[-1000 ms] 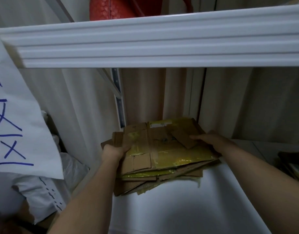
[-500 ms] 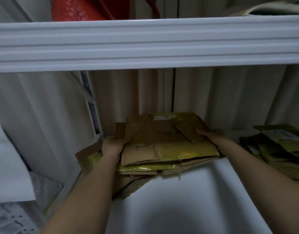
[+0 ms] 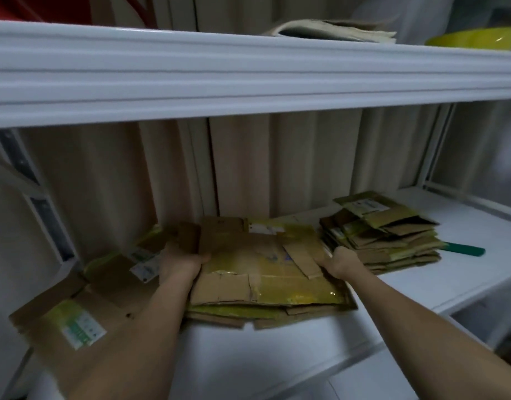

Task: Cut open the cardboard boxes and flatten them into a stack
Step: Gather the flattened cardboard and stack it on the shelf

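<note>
A stack of flattened cardboard boxes with yellow tape lies on the white shelf, in the middle of the view. My left hand grips its left edge, thumb on top. My right hand grips its right edge with curled fingers. Both forearms reach in from below. A second stack of flattened boxes sits just to the right, close to my right hand. A larger flattened box with green-white labels lies at the left, partly under my left forearm.
A green flat tool handle pokes out from behind the right stack. A white shelf beam hangs low overhead, with papers and a yellow object on it. A beige curtain closes the back.
The view has swung right, bringing the right stack and left flattened box into sight. The held stack has shifted right along the shelf, and my right hand now curls round its edge.
</note>
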